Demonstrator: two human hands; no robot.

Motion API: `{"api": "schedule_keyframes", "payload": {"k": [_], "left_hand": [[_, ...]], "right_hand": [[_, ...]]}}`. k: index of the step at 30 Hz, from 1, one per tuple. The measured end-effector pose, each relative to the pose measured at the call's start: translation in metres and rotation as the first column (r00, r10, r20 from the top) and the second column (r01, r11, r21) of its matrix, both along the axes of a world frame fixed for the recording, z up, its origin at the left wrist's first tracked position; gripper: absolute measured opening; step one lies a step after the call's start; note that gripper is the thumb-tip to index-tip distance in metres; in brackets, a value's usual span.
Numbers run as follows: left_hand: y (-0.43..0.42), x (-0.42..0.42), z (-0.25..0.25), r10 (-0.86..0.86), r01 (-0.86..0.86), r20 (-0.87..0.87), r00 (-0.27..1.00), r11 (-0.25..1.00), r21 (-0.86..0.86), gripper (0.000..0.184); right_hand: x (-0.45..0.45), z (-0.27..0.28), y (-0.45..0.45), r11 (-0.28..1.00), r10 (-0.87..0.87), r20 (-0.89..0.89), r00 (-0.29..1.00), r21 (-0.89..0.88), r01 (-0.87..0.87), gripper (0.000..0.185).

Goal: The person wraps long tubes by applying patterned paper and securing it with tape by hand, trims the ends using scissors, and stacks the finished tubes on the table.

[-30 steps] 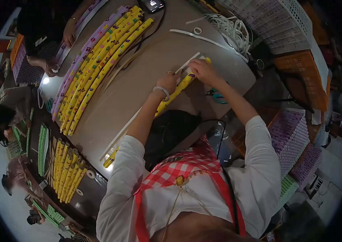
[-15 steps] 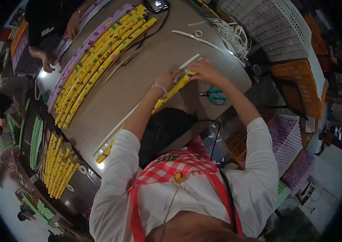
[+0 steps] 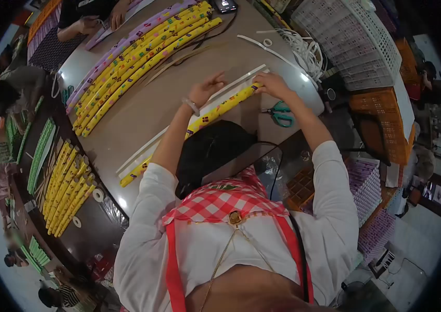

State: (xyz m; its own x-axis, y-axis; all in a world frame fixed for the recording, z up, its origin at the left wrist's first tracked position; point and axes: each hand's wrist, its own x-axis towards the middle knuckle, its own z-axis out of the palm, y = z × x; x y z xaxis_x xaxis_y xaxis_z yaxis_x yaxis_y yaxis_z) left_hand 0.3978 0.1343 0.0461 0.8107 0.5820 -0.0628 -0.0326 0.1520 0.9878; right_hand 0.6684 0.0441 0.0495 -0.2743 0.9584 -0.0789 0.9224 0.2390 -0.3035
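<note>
A long roll of yellow patterned wrapping paper (image 3: 220,109) lies slantwise on the table in front of me, with a white strip (image 3: 240,78) running along its far side. My right hand (image 3: 272,85) closes its fingers round the roll's far right end. Left of it, my left hand (image 3: 207,89) hovers over the white strip with its fingers apart and nothing in them. My left forearm hides part of the roll. Teal-handled scissors (image 3: 282,115) rest just below my right wrist. A black cloth-like item (image 3: 212,151) sits between the roll and my apron.
Finished-looking yellow rolls (image 3: 152,65) and a lilac roll (image 3: 126,44) lie at the back left. Across the table are a co-worker's hands (image 3: 119,14). Tangled white strips (image 3: 309,57) and a white basket (image 3: 342,47) stand right. More yellow rolls (image 3: 69,182) are stacked at left.
My left hand has lifted off the roll and opened, moving slightly left. My right hand has shifted to the roll's end. More of the yellow roll shows, and the camera view has shifted.
</note>
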Motion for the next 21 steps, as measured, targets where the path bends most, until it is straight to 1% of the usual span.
{"api": "schedule_keyframes", "payload": {"k": [1, 2, 4, 5, 6, 8, 9, 10, 12, 13, 14, 15, 16, 17, 18, 19, 20, 21], "left_hand": [[-0.004, -0.024, 0.017, 0.066, -0.052, -0.089, 0.994, 0.987, 0.153, 0.037], [-0.003, -0.051, -0.002, 0.177, -0.042, -0.369, 0.912, 0.937, 0.348, 0.03], [-0.023, -0.118, 0.022, 0.254, 0.091, -0.617, 0.745, 0.877, 0.471, 0.034], [-0.035, -0.151, 0.029, 0.259, 0.185, -0.706, 0.659, 0.854, 0.486, 0.035], [-0.042, -0.183, 0.033, 0.268, 0.281, -0.783, 0.561, 0.828, 0.485, 0.037], [-0.057, -0.25, -0.009, 0.233, 0.248, -0.791, 0.566, 0.867, 0.433, 0.04], [-0.068, -0.262, -0.002, 0.224, 0.296, -0.781, 0.583, 0.837, 0.46, 0.041], [-0.074, -0.269, -0.002, 0.233, 0.281, -0.785, 0.574, 0.844, 0.456, 0.041], [-0.079, -0.274, -0.004, 0.181, 0.307, -0.837, 0.517, 0.873, 0.378, 0.04], [-0.086, -0.271, -0.005, 0.283, 0.296, -0.823, 0.493, 0.835, 0.464, 0.037], [-0.089, -0.266, -0.005, 0.292, 0.284, -0.819, 0.494, 0.836, 0.469, 0.037], [-0.091, -0.258, 0.004, 0.32, 0.351, -0.838, 0.442, 0.798, 0.489, 0.035], [-0.091, -0.255, 0.009, 0.349, 0.419, -0.853, 0.387, 0.758, 0.5, 0.034], [-0.087, -0.266, -0.007, 0.413, 0.437, -0.788, 0.457, 0.667, 0.603, 0.031], [-0.082, -0.263, 0.003, 0.42, 0.43, -0.785, 0.455, 0.669, 0.606, 0.031], [-0.077, -0.257, 0.023, 0.518, 0.357, -0.743, 0.424, 0.658, 0.662, 0.028], [-0.072, -0.254, 0.041, 0.604, 0.286, -0.699, 0.384, 0.642, 0.712, 0.026], [-0.065, -0.26, 0.05, 0.634, 0.254, -0.648, 0.423, 0.603, 0.756, 0.024]], "right_hand": [[0.005, -0.013, 0.001, 0.997, 0.023, -0.015, 1.0, 0.073, -0.021, 0.038], [0.006, -0.013, 0.001, 0.997, 0.033, -0.016, 0.999, 0.069, -0.032, 0.038], [0.004, -0.007, 0.005, 0.999, 0.033, 0.035, 0.999, -0.007, -0.032, 0.038], [0.002, -0.004, 0.006, 0.999, 0.015, 0.083, 0.996, -0.038, -0.012, 0.038], [0.001, -0.001, 0.008, 0.999, 0.029, 0.077, 0.997, -0.038, -0.026, 0.038], [-0.003, 0.004, 0.013, 0.993, 0.09, 0.172, 0.981, -0.095, -0.075, 0.036], [-0.004, 0.006, 0.016, 0.991, 0.107, 0.198, 0.974, -0.105, -0.088, 0.035], [-0.006, 0.008, 0.017, 0.987, 0.117, 0.193, 0.974, -0.133, -0.092, 0.034], [-0.013, 0.021, 0.021, 0.972, 0.129, 0.201, 0.971, -0.217, -0.084, 0.035], [-0.014, 0.018, 0.022, 0.972, 0.142, 0.203, 0.969, -0.215, -0.097, 0.035], [-0.011, 0.013, 0.022, 0.974, 0.158, 0.204, 0.966, -0.195, -0.118, 0.036], [-0.006, 0.007, 0.022, 0.975, 0.174, 0.207, 0.963, -0.176, -0.138, 0.036], [-0.006, 0.005, 0.022, 0.983, 0.151, 0.225, 0.963, -0.133, -0.124, 0.035], [-0.002, 0.004, 0.024, 0.983, 0.16, 0.23, 0.96, -0.129, -0.133, 0.035], [-0.003, 0.011, 0.023, 0.99, 0.139, 0.23, 0.963, -0.036, -0.134, 0.035], [-0.004, 0.018, 0.024, 0.99, 0.117, 0.224, 0.968, 0.053, -0.132, 0.034], [-0.01, 0.04, 0.028, 0.998, 0.055, 0.226, 0.973, -0.001, -0.056, 0.032], [-0.019, 0.062, 0.027, 0.993, 0.052, 0.228, 0.972, 0.095, -0.075, 0.033]]}}
